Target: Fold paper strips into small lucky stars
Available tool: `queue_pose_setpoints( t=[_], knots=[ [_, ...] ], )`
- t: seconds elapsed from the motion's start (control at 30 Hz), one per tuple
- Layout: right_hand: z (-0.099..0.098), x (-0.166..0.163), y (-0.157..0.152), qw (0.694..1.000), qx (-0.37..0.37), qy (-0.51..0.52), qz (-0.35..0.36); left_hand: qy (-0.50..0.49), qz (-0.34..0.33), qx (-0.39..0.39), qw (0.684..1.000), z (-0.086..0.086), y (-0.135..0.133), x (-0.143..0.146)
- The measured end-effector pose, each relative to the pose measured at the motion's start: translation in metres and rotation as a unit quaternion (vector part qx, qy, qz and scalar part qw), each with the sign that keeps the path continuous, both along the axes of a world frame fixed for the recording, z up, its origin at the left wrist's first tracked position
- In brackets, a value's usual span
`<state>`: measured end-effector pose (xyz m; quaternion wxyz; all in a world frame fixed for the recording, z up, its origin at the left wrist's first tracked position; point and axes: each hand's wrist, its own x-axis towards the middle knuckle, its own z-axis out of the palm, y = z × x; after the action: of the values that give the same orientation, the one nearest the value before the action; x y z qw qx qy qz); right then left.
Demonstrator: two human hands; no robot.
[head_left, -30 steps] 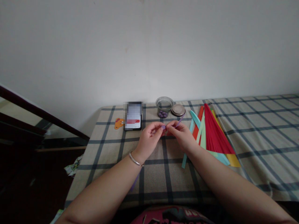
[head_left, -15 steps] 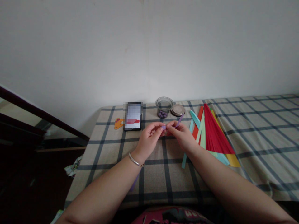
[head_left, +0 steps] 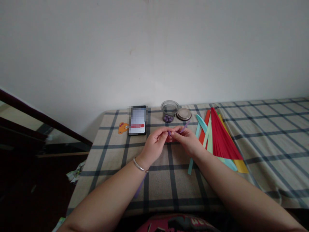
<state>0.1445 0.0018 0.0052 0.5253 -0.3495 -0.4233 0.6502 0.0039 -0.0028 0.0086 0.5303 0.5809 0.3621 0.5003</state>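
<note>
My left hand (head_left: 154, 143) and my right hand (head_left: 187, 140) meet fingertip to fingertip above the checked cloth (head_left: 111, 154). Both pinch one thin purple paper strip (head_left: 183, 128), whose free end sticks out up and to the right past my right fingers. A small folded part of the strip shows between the fingertips. A silver bangle (head_left: 139, 165) is on my left wrist. Another purple strip (head_left: 140, 188) lies under my left forearm, mostly hidden.
A phone (head_left: 137, 120) and an orange bear sticker (head_left: 122, 128) lie at the back left. A clear cup (head_left: 169, 111) with purple bits stands beside its lid (head_left: 183, 113). Red, teal, orange and yellow paper strips (head_left: 222, 138) fan out on the right.
My fingertips have drawn closer over the folded part of the strip, and its free end has dipped slightly. The arms stay where they were.
</note>
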Motion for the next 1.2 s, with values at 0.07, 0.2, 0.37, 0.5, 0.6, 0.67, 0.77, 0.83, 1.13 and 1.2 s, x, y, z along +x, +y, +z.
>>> queue_pose_setpoints(
  t=[0.07,0.2,0.37,0.5,0.6,0.67,0.77,0.83,1.13,1.2],
  knots=[
    [0.0000,-0.0001,0.0003,1.000,0.000,0.002,0.002,0.033,0.005,0.034,0.999,0.0012,-0.0002,-0.0004],
    [0.0000,0.0001,0.0009,1.000,0.016,-0.011,0.007,0.065,0.005,0.074,0.995,-0.0015,0.0006,-0.0024],
    [0.0013,-0.0004,0.0009,0.998,0.038,-0.043,0.011,0.080,0.003,0.096,0.992,-0.0064,0.0022,-0.0039],
    [0.0010,-0.0007,0.0007,0.998,0.054,-0.040,0.016,0.081,0.001,0.099,0.992,-0.0066,0.0023,-0.0039],
    [-0.0001,-0.0004,0.0011,0.998,0.045,-0.039,-0.002,0.089,0.011,0.115,0.989,-0.0074,0.0023,-0.0042],
    [-0.0004,-0.0001,0.0016,0.998,0.038,-0.043,-0.013,0.097,0.021,0.134,0.986,-0.0073,0.0023,-0.0044],
    [-0.0002,-0.0001,0.0022,0.999,0.025,-0.044,-0.008,0.112,0.033,0.162,0.980,-0.0054,0.0017,-0.0048],
    [0.0000,-0.0002,0.0024,0.999,0.012,-0.035,-0.009,0.120,0.034,0.171,0.977,-0.0035,0.0008,-0.0053],
    [0.0015,-0.0004,0.0029,0.999,-0.002,-0.042,-0.032,0.115,0.017,0.135,0.984,-0.0060,-0.0005,-0.0057],
    [0.0019,-0.0002,0.0027,0.998,0.002,-0.050,-0.034,0.102,0.024,0.114,0.988,-0.0083,-0.0001,-0.0048]
  ],
)
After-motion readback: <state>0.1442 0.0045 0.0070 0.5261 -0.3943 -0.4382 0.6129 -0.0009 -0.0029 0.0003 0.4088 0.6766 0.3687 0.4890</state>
